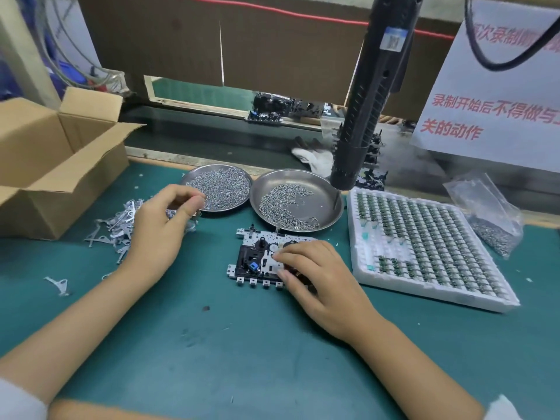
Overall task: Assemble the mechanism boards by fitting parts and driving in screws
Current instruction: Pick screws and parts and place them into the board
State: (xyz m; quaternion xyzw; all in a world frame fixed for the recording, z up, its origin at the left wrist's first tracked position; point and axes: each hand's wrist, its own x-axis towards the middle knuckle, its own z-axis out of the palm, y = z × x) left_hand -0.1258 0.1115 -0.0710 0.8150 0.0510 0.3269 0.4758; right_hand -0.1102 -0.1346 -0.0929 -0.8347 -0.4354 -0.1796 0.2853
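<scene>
The one mechanism board [257, 262] lies mid-frame on the tabletop [212, 344], steadied by the right hand [315, 280], its grip curled onto the board's right end, likely seating a part. The left hand [163, 225] pinches narrowly beside the left of two screw dishes [218, 186], contents unclear. One parts tray [424, 247] sits right.
</scene>
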